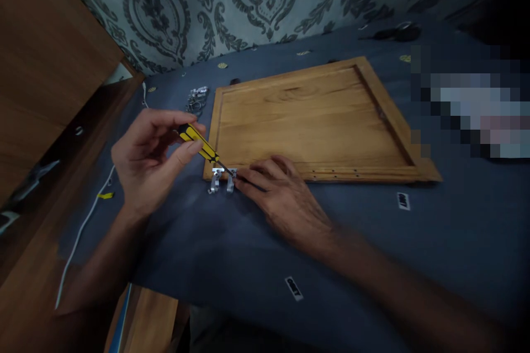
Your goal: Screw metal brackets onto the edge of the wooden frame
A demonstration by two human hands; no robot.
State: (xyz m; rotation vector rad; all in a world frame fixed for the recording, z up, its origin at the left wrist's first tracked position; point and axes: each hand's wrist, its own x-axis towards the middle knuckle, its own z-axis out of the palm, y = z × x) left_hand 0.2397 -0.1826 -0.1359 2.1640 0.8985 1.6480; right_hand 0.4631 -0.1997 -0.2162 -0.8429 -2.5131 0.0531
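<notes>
My left hand is closed around the yellow and black handle of a screwdriver. Its shaft slants down to the right, and the tip meets one of two small silver metal hinges on the near left edge of a framed wooden cabinet door. Resting over that same edge, my right hand has its thumb and fingertips brought together at the right-hand hinge, beside the screwdriver tip. Those fingertips partly cover the hinge. The other silver hinge sits just left of it.
More metal fittings lie in a pile behind the door's left corner. A dark tool is at the back right. White cable runs along the left. Wooden furniture bounds the left side. A pixelated patch hides the far right.
</notes>
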